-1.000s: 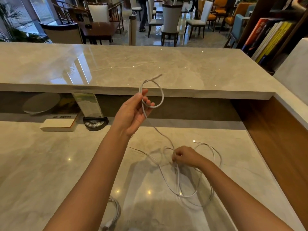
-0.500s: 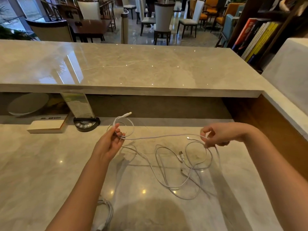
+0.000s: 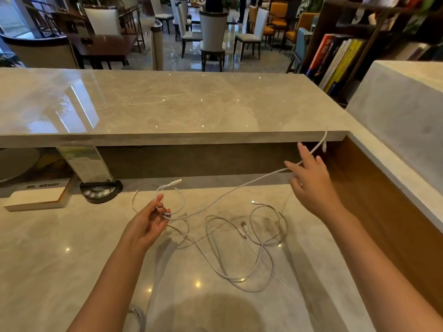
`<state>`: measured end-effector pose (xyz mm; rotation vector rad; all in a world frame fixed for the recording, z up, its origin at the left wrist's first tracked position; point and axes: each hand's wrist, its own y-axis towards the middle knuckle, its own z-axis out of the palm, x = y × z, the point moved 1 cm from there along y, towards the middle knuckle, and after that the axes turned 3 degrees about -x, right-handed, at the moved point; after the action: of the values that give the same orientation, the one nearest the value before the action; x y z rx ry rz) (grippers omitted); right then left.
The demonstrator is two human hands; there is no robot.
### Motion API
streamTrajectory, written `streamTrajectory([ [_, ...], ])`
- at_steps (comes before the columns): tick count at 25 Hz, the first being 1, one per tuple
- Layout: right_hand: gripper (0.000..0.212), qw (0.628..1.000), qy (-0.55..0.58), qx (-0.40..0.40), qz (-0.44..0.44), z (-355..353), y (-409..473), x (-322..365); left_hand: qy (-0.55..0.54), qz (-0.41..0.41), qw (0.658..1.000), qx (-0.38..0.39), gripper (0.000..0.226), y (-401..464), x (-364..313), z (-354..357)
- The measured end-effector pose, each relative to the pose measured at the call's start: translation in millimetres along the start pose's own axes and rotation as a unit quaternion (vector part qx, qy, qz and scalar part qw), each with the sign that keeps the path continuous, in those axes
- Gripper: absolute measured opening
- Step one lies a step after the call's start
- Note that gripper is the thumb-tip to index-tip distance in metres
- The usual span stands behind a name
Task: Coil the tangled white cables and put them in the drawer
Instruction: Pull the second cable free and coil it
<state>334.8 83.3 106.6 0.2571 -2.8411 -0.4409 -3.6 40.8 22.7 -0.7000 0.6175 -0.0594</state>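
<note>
White cable [image 3: 215, 200] now stretches taut between the hands, its far plug end flicked up past the right hand [image 3: 311, 180], which has swung higher and further right than half a second ago with fingers spread, the strand only draped across them. The left hand [image 3: 148, 224] stays low over the marble worktop [image 3: 48, 259], thumb and fingers pinched on a small loop of that cable as before. More tangled cables [image 3: 251, 248] lie loose on the worktop between the forearms, unchanged in place.

Print on the white box [image 3: 36, 196] and book spines [image 3: 335, 61] is too blurred to read.
</note>
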Motion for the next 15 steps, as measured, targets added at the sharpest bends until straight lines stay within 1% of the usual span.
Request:
streamTrajectory([
  [2,0.057,0.996,-0.055,0.026,-0.064,5.5,-6.2,6.4,0.007,-0.012,1.000,0.009,0.015,-1.0,5.3,0.8],
  [4,0.073,0.989,-0.084,0.069,-0.102,19.3,-11.9,6.7,0.011,-0.017,1.000,0.018,0.016,-2.0,9.3,1.0],
  [5,0.075,0.986,-0.080,0.094,-0.111,28.6,-15.7,5.9,0.011,-0.019,1.000,0.021,0.016,-2.6,10.6,0.8],
  [6,0.072,0.983,-0.072,0.123,-0.116,39.6,-21.3,5.2,0.010,-0.021,0.999,0.024,0.016,-3.2,11.6,0.2],
  [8,0.069,0.969,-0.047,0.217,-0.107,66.6,-38.1,0.6,0.011,-0.026,0.999,0.030,0.017,-5.0,14.8,-0.8],
  [10,0.080,0.940,-0.041,0.328,-0.081,90.1,-57.1,-4.7,0.006,-0.037,0.999,0.037,0.018,-8.7,21.1,-0.1],
  [11,0.080,0.925,-0.036,0.374,-0.061,99.0,-65.1,-7.6,0.004,-0.043,0.998,0.043,0.018,-11.4,24.7,1.3],
  [12,0.069,0.915,-0.032,0.399,-0.046,103.7,-71.4,-7.4,0.003,-0.048,0.998,0.050,0.017,-14.3,27.9,3.1],
  [13,0.054,0.917,-0.037,0.395,-0.049,104.5,-74.7,-4.4,0.003,-0.052,0.997,0.057,0.017,-16.8,31.0,5.5],
  [14,0.043,0.928,-0.060,0.362,-0.071,102.8,-74.4,-0.7,0.000,-0.056,0.996,0.062,0.017,-18.9,33.2,8.0],
  [15,0.037,0.944,-0.086,0.307,-0.086,99.3,-71.9,4.5,-0.006,-0.059,0.996,0.067,0.017,-20.7,34.5,10.6],
])
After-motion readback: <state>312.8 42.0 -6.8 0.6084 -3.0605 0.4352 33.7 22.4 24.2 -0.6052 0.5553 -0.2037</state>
